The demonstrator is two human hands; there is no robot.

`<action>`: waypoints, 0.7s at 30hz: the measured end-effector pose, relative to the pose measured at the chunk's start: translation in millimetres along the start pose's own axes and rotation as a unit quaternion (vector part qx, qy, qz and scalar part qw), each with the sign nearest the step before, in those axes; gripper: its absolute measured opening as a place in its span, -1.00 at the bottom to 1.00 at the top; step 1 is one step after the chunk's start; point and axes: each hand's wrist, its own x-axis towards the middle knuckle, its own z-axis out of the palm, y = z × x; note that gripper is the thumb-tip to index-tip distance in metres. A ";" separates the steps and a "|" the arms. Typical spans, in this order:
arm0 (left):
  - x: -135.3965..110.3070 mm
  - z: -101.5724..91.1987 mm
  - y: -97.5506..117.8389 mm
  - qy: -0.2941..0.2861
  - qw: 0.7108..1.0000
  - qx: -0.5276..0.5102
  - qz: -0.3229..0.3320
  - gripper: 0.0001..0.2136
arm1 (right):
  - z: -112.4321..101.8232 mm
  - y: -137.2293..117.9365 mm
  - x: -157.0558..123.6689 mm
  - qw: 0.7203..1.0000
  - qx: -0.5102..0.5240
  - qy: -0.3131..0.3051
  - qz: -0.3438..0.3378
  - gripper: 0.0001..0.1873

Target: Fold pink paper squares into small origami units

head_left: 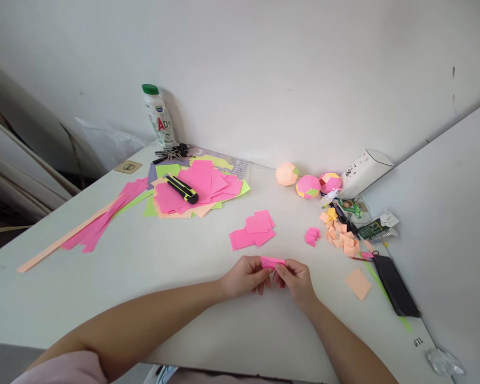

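Between my two hands is a small piece of pink paper (272, 262), which looks folded into a narrow strip. My left hand (246, 277) pinches its left end, thumb on the near side. My right hand (297, 280) grips the right end in the same way. Both hands are closed, just above the table's front part. Loose pink paper squares (254, 230) lie just beyond my hands. To the right of them is a little group of folded pink pieces (312, 236), beside a heap of folded peach pieces (342, 234).
A yellow-black utility knife (181, 189) lies on stacked coloured paper (208, 186). Long paper strips (104, 218) spread left. At the back stand a bottle (159, 117) and several paper balls (308, 186). A black pouch (396, 285) and a peach square (359, 284) are right.
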 end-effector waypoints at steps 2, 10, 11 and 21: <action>0.0 0.0 -0.9 0.001 1.000 0.000 -0.001 -0.70 | -0.1 -0.1 -0.3 1.000 -0.001 0.000 -0.003 -0.65; 0.2 0.9 -1.4 -0.001 1.000 0.007 0.019 -0.77 | 0.2 0.5 -1.3 1.000 0.010 -0.014 -0.008 -0.66; 0.2 1.0 -1.4 0.000 1.000 0.010 0.017 -0.76 | 0.2 0.7 -1.4 1.000 0.009 -0.014 -0.010 -0.66; -0.1 0.1 -1.0 0.002 1.000 0.008 0.001 -0.70 | -0.1 2.1 -1.1 1.000 0.001 -0.012 -0.014 -0.65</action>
